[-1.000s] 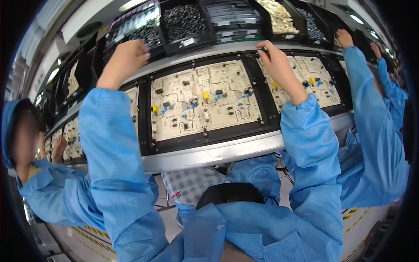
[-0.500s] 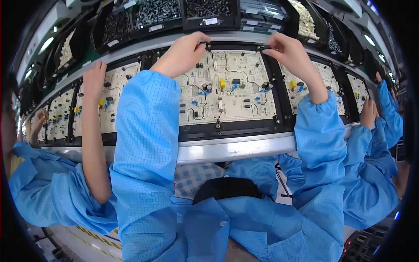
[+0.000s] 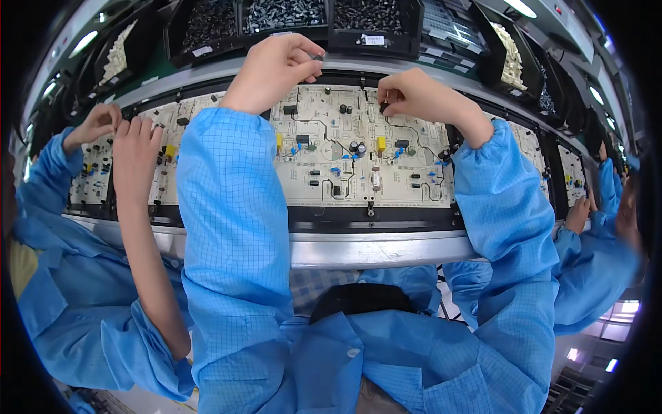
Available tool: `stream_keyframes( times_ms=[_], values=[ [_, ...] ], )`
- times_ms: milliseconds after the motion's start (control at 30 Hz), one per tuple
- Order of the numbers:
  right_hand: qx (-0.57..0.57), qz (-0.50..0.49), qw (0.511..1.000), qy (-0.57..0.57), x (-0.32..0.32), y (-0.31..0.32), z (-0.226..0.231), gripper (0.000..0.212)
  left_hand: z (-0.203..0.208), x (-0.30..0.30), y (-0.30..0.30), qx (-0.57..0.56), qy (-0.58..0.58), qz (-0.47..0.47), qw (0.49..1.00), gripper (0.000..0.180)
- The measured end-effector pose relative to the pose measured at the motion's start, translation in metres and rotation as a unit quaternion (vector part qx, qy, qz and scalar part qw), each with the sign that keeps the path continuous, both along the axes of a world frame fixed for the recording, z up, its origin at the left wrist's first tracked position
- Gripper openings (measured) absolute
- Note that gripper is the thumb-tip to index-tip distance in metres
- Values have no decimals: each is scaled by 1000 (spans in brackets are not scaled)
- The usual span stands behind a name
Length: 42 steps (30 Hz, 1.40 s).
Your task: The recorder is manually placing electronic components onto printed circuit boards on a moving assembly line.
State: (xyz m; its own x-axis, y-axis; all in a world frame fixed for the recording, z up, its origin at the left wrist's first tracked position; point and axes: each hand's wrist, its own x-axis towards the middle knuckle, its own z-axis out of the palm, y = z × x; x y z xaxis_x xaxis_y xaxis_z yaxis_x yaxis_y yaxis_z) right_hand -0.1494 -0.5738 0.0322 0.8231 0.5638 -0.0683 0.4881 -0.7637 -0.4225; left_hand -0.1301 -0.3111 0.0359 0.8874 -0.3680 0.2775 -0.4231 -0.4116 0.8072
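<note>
A cream circuit board (image 3: 358,186) lies before me in a black carrier frame (image 3: 372,221), set with black, blue and yellow parts. My left hand (image 3: 272,72) hovers over the far edge of the carrier, thumb and fingers pinched on a small dark component (image 3: 318,58). Over the far part of the board, my right hand (image 3: 424,100) is closed in a pinch. A small black component (image 3: 383,107) shows at its fingertips, close to or touching the board. The exact kind of either part is too small to tell.
Black bins (image 3: 376,17) of small dark parts stand behind the line, with pale parts in a bin (image 3: 507,58) at the right. A metal rail (image 3: 379,250) runs along the near side. At the left a co-worker's hands (image 3: 134,148) reach over neighbouring boards; another co-worker's arm (image 3: 586,269) is at the right.
My right hand has moved left from the carrier's far edge to over the board. My left hand is slightly higher, with a dark part now visible in its fingers. The view has shifted somewhat.
</note>
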Motion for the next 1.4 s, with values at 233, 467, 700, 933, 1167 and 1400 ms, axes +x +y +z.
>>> stream_keyframes(
  times_ms=[233,467,700,933,1167,1400],
  values=[
    [25,13,999,18,2,-4,-6,18,-2,-8,-16,55,-31,-15,998,21],
    [25,18,999,-27,-7,1,-6,18,3,-14,-22,77,-21,0,997,20],
    [-9,24,1000,-14,-3,-1,2,18,8,-18,-26,83,-18,3,996,19],
    [-36,29,999,-17,-5,2,5,18,5,-20,-30,109,-30,12,994,19],
    [-37,27,999,-6,-1,-1,5,18,4,-20,-34,125,-25,7,992,20],
    [5,38,999,5,8,-10,-2,19,3,-19,-36,107,-29,0,994,18]
  ],
)
